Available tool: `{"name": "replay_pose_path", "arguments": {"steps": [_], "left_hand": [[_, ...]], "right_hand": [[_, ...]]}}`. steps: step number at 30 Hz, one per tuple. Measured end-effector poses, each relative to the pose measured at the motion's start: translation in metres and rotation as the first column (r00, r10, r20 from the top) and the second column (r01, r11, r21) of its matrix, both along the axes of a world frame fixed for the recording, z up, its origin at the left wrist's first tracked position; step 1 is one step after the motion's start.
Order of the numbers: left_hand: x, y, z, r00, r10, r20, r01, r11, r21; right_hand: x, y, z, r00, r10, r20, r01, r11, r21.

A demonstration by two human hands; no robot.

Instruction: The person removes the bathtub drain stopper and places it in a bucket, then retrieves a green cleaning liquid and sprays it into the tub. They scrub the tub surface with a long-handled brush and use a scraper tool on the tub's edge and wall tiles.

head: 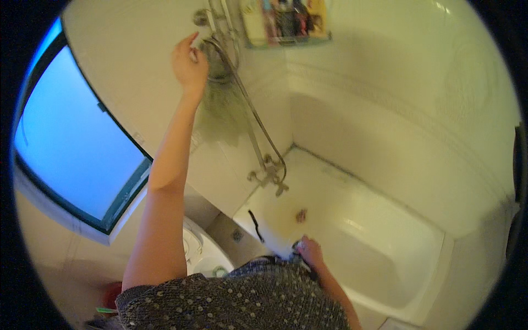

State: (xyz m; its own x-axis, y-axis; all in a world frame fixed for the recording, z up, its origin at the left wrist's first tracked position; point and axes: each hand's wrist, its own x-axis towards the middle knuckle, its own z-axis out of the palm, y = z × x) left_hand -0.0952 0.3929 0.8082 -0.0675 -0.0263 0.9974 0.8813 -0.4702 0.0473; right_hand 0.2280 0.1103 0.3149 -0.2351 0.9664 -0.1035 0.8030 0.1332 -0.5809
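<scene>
My left hand (189, 64) is raised high beside the shower rail (212, 20), its fingers partly curled next to the metal shower hose (247, 99). Whether it grips anything there is blurred. Just right of and below it, a greenish bundle (222, 109) hangs against the wall. Low down, close to my body, my right hand (311, 251) is closed around a dark handle (296, 247). A pale blurred patch and a thin black strip (255, 226) lie to the left of that hand; I cannot tell if they join the handle.
The white bathtub (437, 268) fills the right, below a mixer tap (270, 175). A reddish-brown spot (301, 215) shows inside it. A wall shelf (288, 41) holds several items. At left are a dark-framed window (82, 132) and a white toilet (206, 251).
</scene>
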Motion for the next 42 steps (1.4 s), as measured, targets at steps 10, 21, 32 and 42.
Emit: {"name": "replay_pose_path", "arguments": {"steps": [10, 21, 32, 42], "left_hand": [[0.117, -0.189, -0.373, 0.819, -0.452, 0.353, 0.295, -0.195, -0.935], [0.093, -0.247, -0.517, 0.768, -0.569, 0.294, -0.153, -0.608, -0.779], [0.129, -0.261, -0.571, 0.716, -0.498, 0.489, 0.202, -0.523, -0.828], [0.151, -0.244, -0.541, 0.477, -0.581, 0.660, 0.446, -0.487, -0.751]], "right_hand": [[-0.001, -0.012, 0.020, 0.955, -0.206, 0.214, 0.198, 0.978, 0.059], [-0.020, -0.004, 0.018, 0.945, -0.249, 0.211, 0.224, 0.965, 0.136], [-0.033, 0.001, 0.025, 0.942, -0.184, 0.280, 0.202, 0.978, -0.040], [-0.027, -0.011, 0.015, 0.886, -0.104, 0.452, 0.059, 0.992, 0.111]]}}
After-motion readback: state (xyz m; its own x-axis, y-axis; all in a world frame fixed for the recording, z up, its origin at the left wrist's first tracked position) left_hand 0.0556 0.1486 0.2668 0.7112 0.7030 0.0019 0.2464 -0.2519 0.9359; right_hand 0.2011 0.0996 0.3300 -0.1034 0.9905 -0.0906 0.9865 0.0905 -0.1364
